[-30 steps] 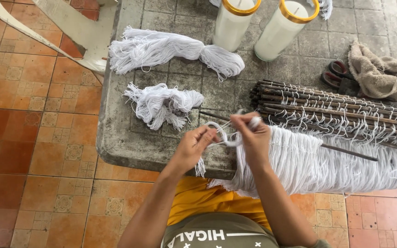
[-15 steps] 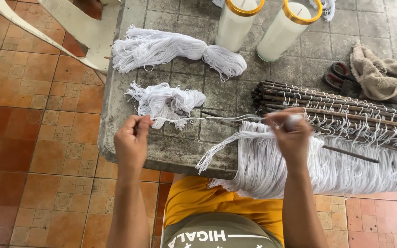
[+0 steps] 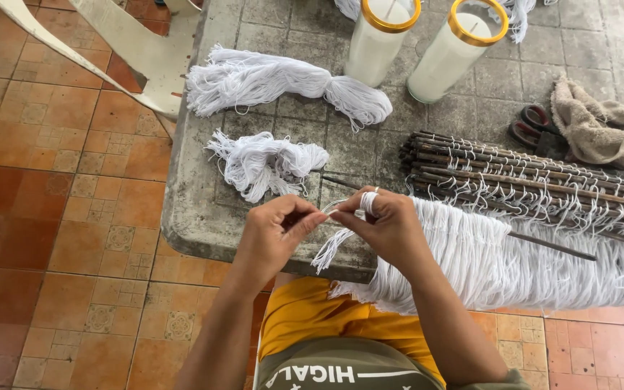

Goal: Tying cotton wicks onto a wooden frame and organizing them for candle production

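My left hand and my right hand meet over the front edge of a grey stone table. Both pinch a piece of white string between them. String is wound around a finger of the right hand, and a loose tail hangs below. To the right, a thin dark rod carries a long fringe of tied white strings that hangs over the table's edge. Behind it lies a stack of several dark rods with knotted strings.
Two bundles of white string lie on the table, a small one and a larger one. Two tall white candles in glass stand at the back. A beige cloth and scissors lie at right. A white chair stands left.
My hands were pulled apart with the string stretched taut between them. They have come back together at the table's edge, and the string now loops around my right finger.
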